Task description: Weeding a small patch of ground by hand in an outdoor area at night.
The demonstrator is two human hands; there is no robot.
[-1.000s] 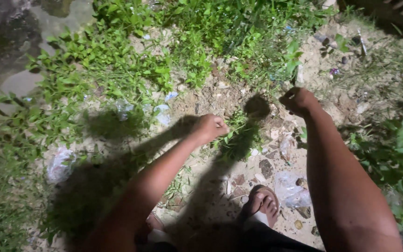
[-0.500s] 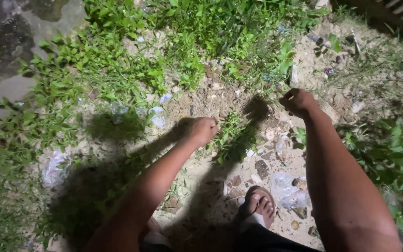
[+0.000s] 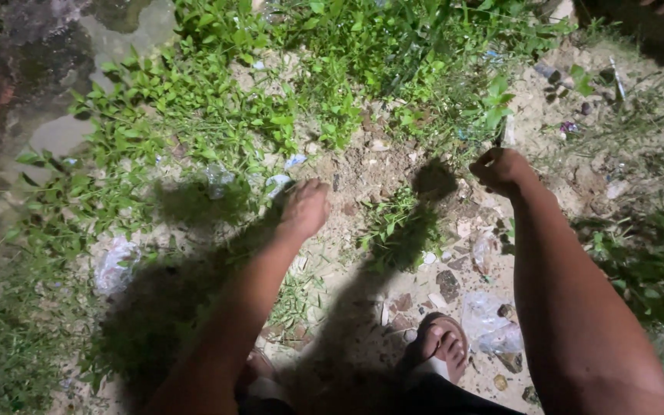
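Weed clump (image 3: 393,219) sits on the sandy ground (image 3: 347,307) between the two hands in the head view, just right of the left hand (image 3: 303,207) and lower-left of the right hand (image 3: 501,169). The left hand is nearer; its grip is loosely curled, knuckles up, holding nothing I can make out. The right hand's grip is closed into a fist around a thin dark stem or tool (image 3: 501,134) rising from it. The clump is small, low and leafy, partly in arm shadow, with plastic scraps (image 3: 489,327) and a sandalled foot (image 3: 439,342) below.
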